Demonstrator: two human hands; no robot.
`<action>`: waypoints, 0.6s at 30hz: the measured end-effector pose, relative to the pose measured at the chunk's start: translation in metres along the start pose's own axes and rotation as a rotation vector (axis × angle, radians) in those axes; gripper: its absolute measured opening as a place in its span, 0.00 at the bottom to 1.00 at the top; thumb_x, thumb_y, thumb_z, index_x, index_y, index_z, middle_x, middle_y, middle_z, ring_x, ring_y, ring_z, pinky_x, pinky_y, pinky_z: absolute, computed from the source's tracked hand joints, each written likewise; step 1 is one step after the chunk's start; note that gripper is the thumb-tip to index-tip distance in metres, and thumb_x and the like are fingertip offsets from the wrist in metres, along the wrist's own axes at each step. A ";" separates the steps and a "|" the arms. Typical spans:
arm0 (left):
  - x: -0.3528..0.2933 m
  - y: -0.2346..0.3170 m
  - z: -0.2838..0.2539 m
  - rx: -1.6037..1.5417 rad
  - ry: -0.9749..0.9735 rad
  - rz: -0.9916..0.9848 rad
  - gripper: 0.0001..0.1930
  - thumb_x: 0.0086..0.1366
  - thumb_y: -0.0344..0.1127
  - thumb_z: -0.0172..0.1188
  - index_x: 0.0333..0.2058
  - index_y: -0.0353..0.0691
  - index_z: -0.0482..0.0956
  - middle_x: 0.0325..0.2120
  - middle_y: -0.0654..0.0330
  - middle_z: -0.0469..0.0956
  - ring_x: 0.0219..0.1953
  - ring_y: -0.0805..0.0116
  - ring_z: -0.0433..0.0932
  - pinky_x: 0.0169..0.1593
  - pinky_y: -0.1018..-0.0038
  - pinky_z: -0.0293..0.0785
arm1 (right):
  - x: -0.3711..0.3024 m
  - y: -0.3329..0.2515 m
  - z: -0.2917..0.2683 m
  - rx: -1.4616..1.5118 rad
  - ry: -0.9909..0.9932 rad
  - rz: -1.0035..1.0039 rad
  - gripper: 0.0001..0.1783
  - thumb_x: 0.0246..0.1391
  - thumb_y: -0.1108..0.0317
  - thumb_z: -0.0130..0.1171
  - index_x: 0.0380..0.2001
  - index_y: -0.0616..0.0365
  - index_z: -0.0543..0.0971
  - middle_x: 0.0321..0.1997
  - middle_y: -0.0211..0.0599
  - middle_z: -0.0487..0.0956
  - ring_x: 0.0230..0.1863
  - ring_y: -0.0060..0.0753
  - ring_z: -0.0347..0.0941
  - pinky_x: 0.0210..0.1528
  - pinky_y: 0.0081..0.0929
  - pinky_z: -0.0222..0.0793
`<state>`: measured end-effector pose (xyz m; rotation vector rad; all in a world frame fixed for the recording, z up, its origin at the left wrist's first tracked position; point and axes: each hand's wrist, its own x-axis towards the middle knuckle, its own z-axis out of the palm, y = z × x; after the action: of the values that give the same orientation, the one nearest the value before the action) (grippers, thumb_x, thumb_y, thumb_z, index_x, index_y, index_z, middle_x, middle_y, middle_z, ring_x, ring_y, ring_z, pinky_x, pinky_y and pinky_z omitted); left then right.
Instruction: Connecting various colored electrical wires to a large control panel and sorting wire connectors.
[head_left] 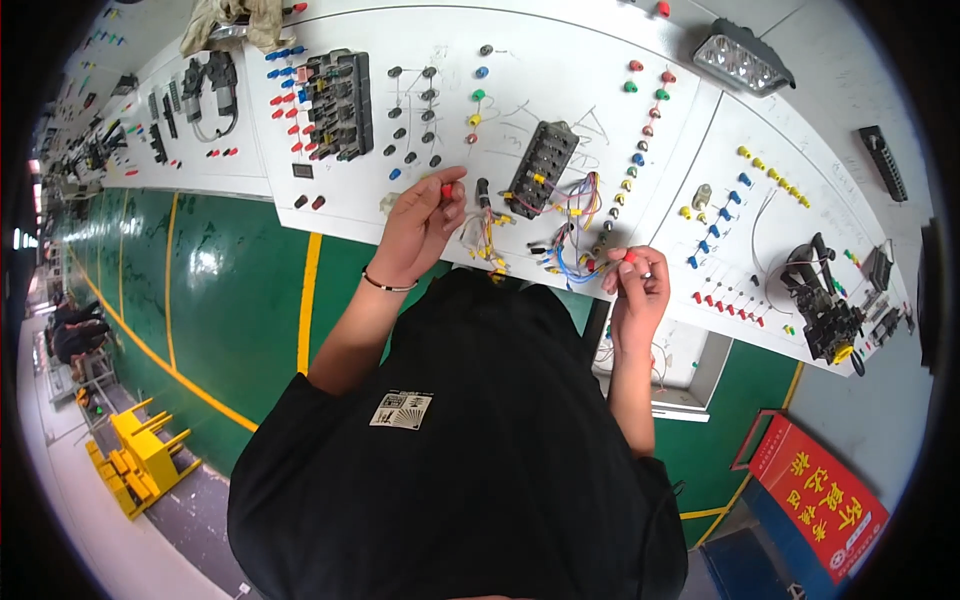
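My left hand (415, 225), a dark bracelet at its wrist, is raised above the white board's near edge. Its thumb and fingers close on a small red cap-like piece (447, 191). Further right, my right hand (640, 290) pinches another small red piece (628, 257) beside a loose bundle of wires (573, 250) in blue, yellow and purple. Whether a wire runs into that red piece is too small to tell. Between and beyond my hands, a black fuse box (543, 170) is fixed to the white board (440, 30), with coloured wires coming off its near end.
Rows of coloured terminals (640, 160) stand on the board. A larger black relay box (340, 105) sits at the left and a lamp (743, 57) at the far right. An open drawer (680, 370) lies below my right forearm. A yellow stool (150, 450) is at lower left.
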<state>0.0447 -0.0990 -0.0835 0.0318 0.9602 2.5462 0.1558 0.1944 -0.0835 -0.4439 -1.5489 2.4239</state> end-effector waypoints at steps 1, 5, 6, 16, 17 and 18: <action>0.001 0.002 -0.002 0.023 0.020 0.004 0.18 0.76 0.39 0.53 0.57 0.33 0.73 0.37 0.63 0.72 0.33 0.75 0.63 0.35 0.81 0.62 | -0.002 0.000 0.007 0.023 0.011 -0.018 0.09 0.61 0.80 0.53 0.44 0.62 0.72 0.42 0.45 0.82 0.28 0.27 0.72 0.34 0.25 0.67; 0.015 0.002 -0.019 0.060 -0.002 0.051 0.12 0.75 0.34 0.52 0.51 0.33 0.74 0.36 0.62 0.72 0.33 0.75 0.64 0.35 0.81 0.62 | -0.004 0.006 0.027 -0.008 0.021 -0.078 0.09 0.61 0.77 0.53 0.45 0.60 0.72 0.39 0.43 0.80 0.27 0.26 0.70 0.32 0.21 0.64; 0.019 0.004 -0.016 0.100 0.067 0.028 0.06 0.72 0.28 0.56 0.45 0.34 0.76 0.33 0.61 0.74 0.29 0.75 0.67 0.31 0.81 0.63 | -0.004 0.006 0.030 -0.025 0.014 -0.085 0.09 0.61 0.77 0.53 0.45 0.60 0.73 0.39 0.42 0.80 0.27 0.25 0.70 0.32 0.21 0.64; 0.056 0.000 -0.003 1.233 0.240 0.635 0.06 0.59 0.25 0.70 0.36 0.35 0.83 0.28 0.59 0.80 0.25 0.74 0.78 0.29 0.80 0.75 | 0.007 0.005 0.048 -0.098 0.102 -0.099 0.08 0.65 0.77 0.50 0.45 0.65 0.76 0.34 0.41 0.79 0.26 0.25 0.69 0.32 0.21 0.65; 0.059 -0.004 -0.005 1.229 0.268 0.649 0.07 0.59 0.25 0.70 0.36 0.35 0.83 0.29 0.59 0.79 0.25 0.73 0.78 0.29 0.79 0.75 | 0.010 0.006 0.048 -0.124 0.100 -0.095 0.08 0.66 0.75 0.51 0.46 0.64 0.76 0.34 0.40 0.79 0.26 0.24 0.69 0.31 0.20 0.65; 0.061 -0.006 -0.004 1.226 0.295 0.661 0.08 0.58 0.25 0.71 0.36 0.35 0.83 0.29 0.59 0.79 0.25 0.73 0.78 0.29 0.79 0.75 | 0.011 0.007 0.049 -0.149 0.100 -0.090 0.09 0.67 0.74 0.51 0.46 0.64 0.77 0.34 0.38 0.79 0.26 0.23 0.69 0.29 0.19 0.64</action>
<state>-0.0095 -0.0738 -0.0973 0.3773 2.8365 1.9958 0.1268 0.1542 -0.0718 -0.5033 -1.6753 2.1942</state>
